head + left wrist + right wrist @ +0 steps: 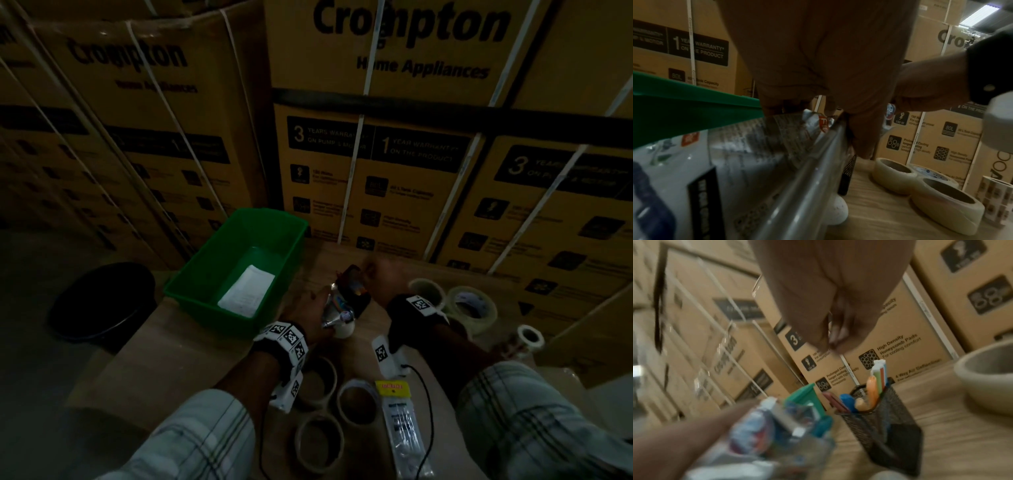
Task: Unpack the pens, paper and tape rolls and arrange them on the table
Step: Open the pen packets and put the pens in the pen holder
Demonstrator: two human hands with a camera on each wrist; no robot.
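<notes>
My left hand [308, 305] grips a clear plastic pack of pens [337, 308] just right of the green bin [191, 291]. The same pack [756, 162] fills the left wrist view. Beside it stands a black mesh pen holder [879, 418] with several coloured pens [872, 391] in it. Above the holder hovers my right hand [380, 277], blurred, its fingers [834, 334] curled with nothing seen in them. A white sheet of paper [246, 291] lies in the bin. Tape rolls [472, 308] sit at the right and others [358, 401] near me.
A second pen pack with a yellow header [400, 421] lies near the table's [191, 359] front edge. A small white roll [344, 330] sits under the held pack. Stacked cardboard boxes [394, 171] wall the back. A dark round object [102, 301] stands on the floor at left.
</notes>
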